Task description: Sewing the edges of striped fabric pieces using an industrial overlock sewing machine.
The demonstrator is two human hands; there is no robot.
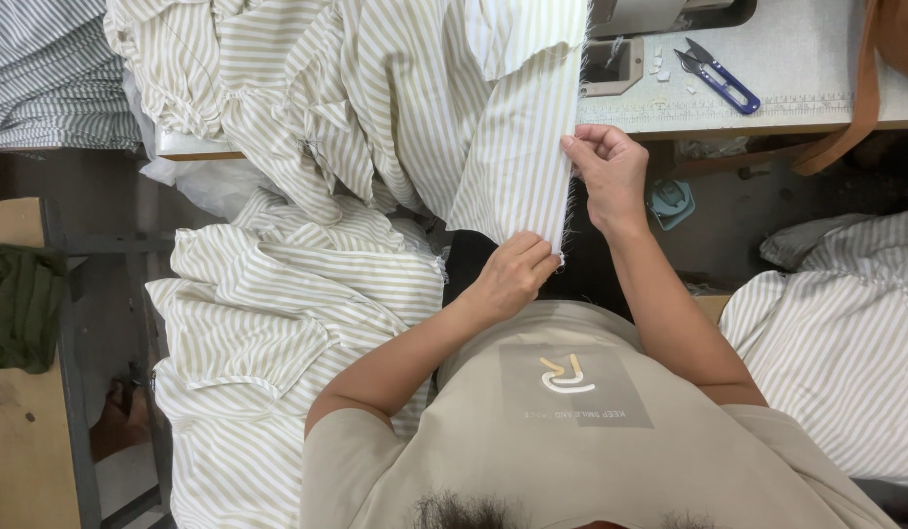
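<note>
1. Cream cotton fabric panel with thin olive-tan stripes (518,147) hangs off the front lip of the pale grey sewing desk (797,69), sloping down toward the person's lap. Its long axis runs from about 1 o'clock at the desk to 7 o'clock at the body.
2. Right hand (611,171) pinches the panel's frayed raw edge high up: fingers (583,144) narrow, thumb and forefinger closed on the cloth. The edge lies at 9 o'clock from this hand.
3. Left hand (513,274) grips the same edge at the lower corner, fingers curled shut on it; the cloth runs off at 12 o'clock from it. This is the hand nearer the body.
4. The edge is held taut between both hands; stripes run parallel to it.
5. Texture: thin, soft woven, creased, loose threads along the cut side.
6. Heap of matching striped garments (278,323) at 9 o'clock, crumpled. Small blue-handled thread snips (718,76) lie on the desk at 1 o'clock, well apart from both hands.
</note>
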